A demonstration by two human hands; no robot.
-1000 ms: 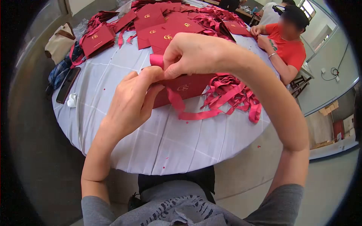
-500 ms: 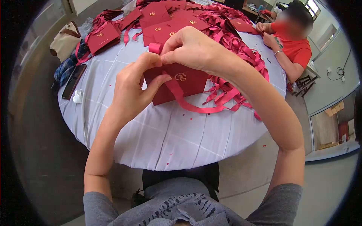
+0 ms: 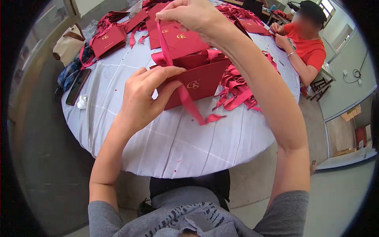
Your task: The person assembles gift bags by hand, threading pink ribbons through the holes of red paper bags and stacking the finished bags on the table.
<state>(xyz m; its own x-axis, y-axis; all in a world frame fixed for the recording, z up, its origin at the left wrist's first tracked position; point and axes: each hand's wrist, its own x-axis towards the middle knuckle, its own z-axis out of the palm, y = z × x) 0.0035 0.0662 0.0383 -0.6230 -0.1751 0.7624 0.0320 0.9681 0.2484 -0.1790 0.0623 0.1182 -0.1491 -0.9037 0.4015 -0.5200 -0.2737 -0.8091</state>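
A dark red paper gift bag [image 3: 209, 85] with a gold logo stands upright in front of me, its top opened toward the back. My left hand [image 3: 148, 89] pinches its front upper edge between thumb and fingers. From beside that thumb a pinkish-red ribbon [image 3: 190, 106] hangs down the front, its loose end lying on the cloth. My right hand [image 3: 183, 15] is raised above and behind the bag, thumb and fingers closed on a length of ribbon [image 3: 163, 41] drawn up taut from the bag's top.
Stacks of similar red bags [image 3: 179, 37] and a heap of loose ribbons [image 3: 239, 89] cover the back and right of the white-clothed table [image 3: 177, 146]. A phone [image 3: 78, 86], crumpled tissue [image 3: 82, 102] and beige bag [image 3: 69, 43] lie left. A person in red [image 3: 306, 51] works at right.
My right hand has moved up and away from the left, pulling ribbon upward. The ribbon's tail at the front has shortened and come away from the heap. The bag's top now gapes wider.
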